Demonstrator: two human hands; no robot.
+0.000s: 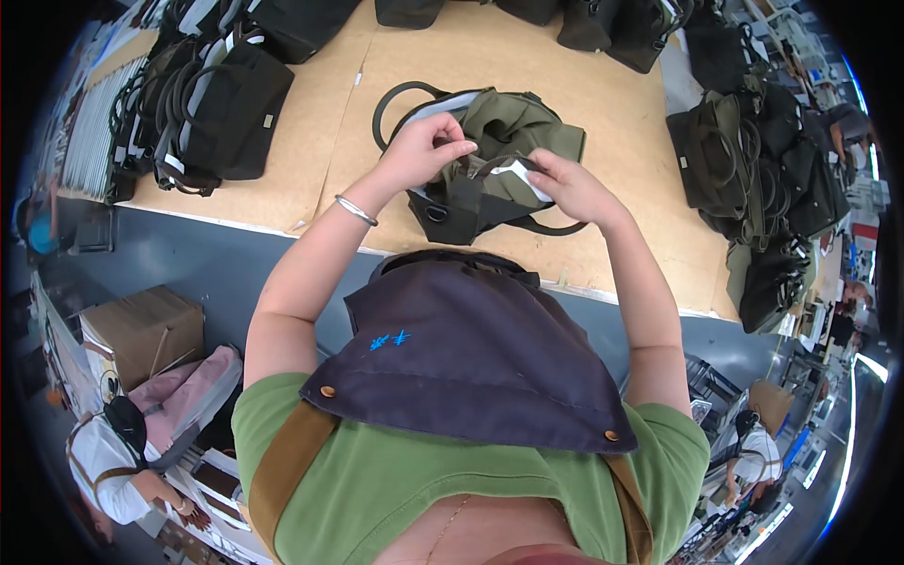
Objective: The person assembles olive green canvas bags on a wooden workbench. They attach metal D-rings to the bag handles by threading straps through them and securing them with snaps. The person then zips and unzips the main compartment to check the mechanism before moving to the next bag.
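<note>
A dark olive handbag (450,222) lies on the tan table in front of me, its mouth open and its olive lining (513,121) bulging out at the far side. One rounded handle loops out to the left and another lies by the near right edge. My left hand (426,153) is pinched closed over the bag's opening; what its fingertips hold is too small to make out. My right hand (573,190) grips the bag's right edge between thumb and fingers, next to a white piece (524,177) at the opening.
Dark handbags (240,113) stand grouped on the table's left, with more bags (725,165) on the right and along the far edge. A cardboard box (146,330) sits behind me at left. Other people (118,461) work at the lower left and lower right.
</note>
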